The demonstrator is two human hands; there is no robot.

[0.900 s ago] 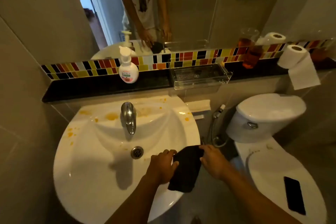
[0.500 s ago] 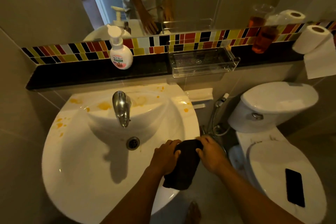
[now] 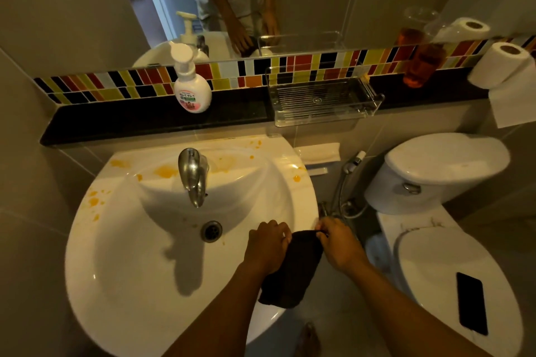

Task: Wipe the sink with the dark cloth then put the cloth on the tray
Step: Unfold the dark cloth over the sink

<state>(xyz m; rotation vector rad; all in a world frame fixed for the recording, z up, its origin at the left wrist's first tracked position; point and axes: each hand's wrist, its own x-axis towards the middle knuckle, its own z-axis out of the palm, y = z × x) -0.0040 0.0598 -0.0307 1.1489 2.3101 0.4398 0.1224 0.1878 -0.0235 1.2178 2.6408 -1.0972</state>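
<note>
A white sink (image 3: 121,269) with orange stains along its back rim and left side fills the lower left. The dark cloth (image 3: 293,272) hangs over the sink's front right rim. My left hand (image 3: 268,246) grips the cloth's upper left edge. My right hand (image 3: 338,242) pinches its upper right corner. Both hands hold the cloth stretched between them. A clear plastic tray (image 3: 322,101) stands on the black ledge behind the sink, with nothing in it.
A metal tap (image 3: 193,175) stands at the sink's back, the drain (image 3: 211,230) below it. A soap pump bottle (image 3: 190,84) sits on the ledge left of the tray. An orange tumbler (image 3: 420,66), toilet roll (image 3: 499,66), toilet (image 3: 435,171) and a phone (image 3: 471,301) on its lid lie right.
The view has tilted down and moved closer. Both hands have stayed on the cloth at the sink's front right rim, drawing slightly closer together and bunching it narrower.
</note>
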